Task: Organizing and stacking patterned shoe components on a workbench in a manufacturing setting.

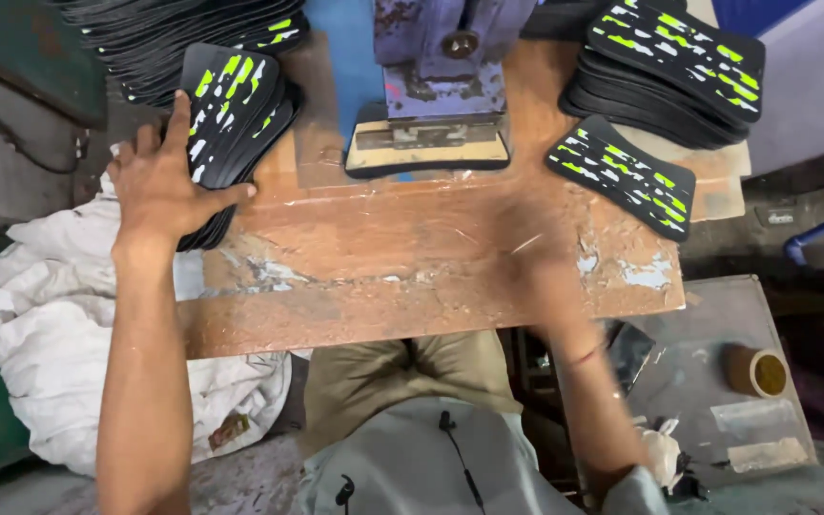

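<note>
Black rubber sole pieces with neon-green and white marks (pixel 231 110) sit stacked at the bench's left edge, and our left hand (pixel 159 181) rests on them, fingers spread, thumb under the top piece; we judge a pick-up is in hand, needing one piece peeled off cleanly. Our right hand (pixel 536 238) is blurred; its grip cannot be told. We count three stacks, one loose sole (pixel 622 176) and one blue press (pixel 436 67) on the worn wooden bench (pixel 412 277).

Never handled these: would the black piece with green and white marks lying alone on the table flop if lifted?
Probably it bends a little: the single piece looks thin and flat. Likely light too. The stack under the left hand leans, so pieces may slide.
</note>
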